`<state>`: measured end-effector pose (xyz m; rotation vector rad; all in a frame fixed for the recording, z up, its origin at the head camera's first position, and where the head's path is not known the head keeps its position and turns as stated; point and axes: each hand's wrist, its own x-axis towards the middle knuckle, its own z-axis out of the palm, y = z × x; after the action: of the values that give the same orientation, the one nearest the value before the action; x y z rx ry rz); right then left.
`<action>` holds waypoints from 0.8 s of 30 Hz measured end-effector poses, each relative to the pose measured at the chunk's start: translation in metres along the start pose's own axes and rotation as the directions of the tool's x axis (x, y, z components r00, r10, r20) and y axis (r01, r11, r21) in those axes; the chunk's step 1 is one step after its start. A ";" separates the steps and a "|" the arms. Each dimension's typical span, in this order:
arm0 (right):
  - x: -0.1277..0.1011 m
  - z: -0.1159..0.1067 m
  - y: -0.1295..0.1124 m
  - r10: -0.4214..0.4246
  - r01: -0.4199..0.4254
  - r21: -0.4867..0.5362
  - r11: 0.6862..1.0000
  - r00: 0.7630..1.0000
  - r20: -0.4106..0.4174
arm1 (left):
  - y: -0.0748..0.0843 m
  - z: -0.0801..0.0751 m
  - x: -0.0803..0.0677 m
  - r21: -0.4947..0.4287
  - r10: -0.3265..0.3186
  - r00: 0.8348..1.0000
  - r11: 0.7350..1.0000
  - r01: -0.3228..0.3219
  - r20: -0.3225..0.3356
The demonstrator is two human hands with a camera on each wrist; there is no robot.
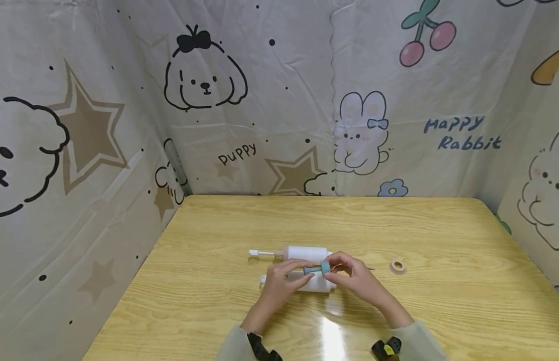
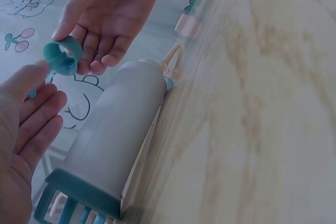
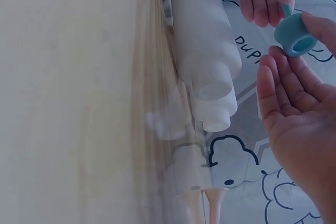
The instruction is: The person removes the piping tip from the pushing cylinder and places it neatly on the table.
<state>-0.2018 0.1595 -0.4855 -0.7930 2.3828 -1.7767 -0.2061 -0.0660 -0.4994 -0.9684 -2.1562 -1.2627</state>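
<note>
Both hands meet on a little teal plunger piece (image 1: pixel 319 269): the right hand (image 1: pixel 354 276) pinches its ring end between thumb and fingers, and the left hand (image 1: pixel 281 282) steadies the stem, fingers loosely curled, I think. It's held just above a white tube (image 1: pixel 316 284) lying near the middle of the desk (image 1: pixel 442 311), so it's not fitted in yet. A second white tube (image 1: pixel 306 252) lies just behind, and a small tape ring (image 1: pixel 398 265) sits off toward the right edge
</note>
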 end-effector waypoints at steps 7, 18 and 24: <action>-0.003 -0.005 0.000 0.013 -0.014 -0.033 0.999 1.000 -0.020 | 0.000 -0.002 0.000 0.025 -0.024 0.999 0.999 0.025 -0.041; -0.009 -0.018 0.004 -0.016 0.009 -0.161 0.987 0.999 -0.040 | -0.005 0.002 0.000 0.025 -0.002 0.997 1.000 0.004 -0.079; -0.014 -0.026 0.005 0.021 -0.029 -0.184 0.982 0.999 -0.047 | -0.002 0.007 0.002 -0.006 -0.001 0.998 1.000 0.001 -0.070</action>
<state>-0.2004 0.1896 -0.4847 -0.7451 2.6040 -1.5975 -0.2094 -0.0603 -0.5028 -0.9121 -2.1011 -1.2854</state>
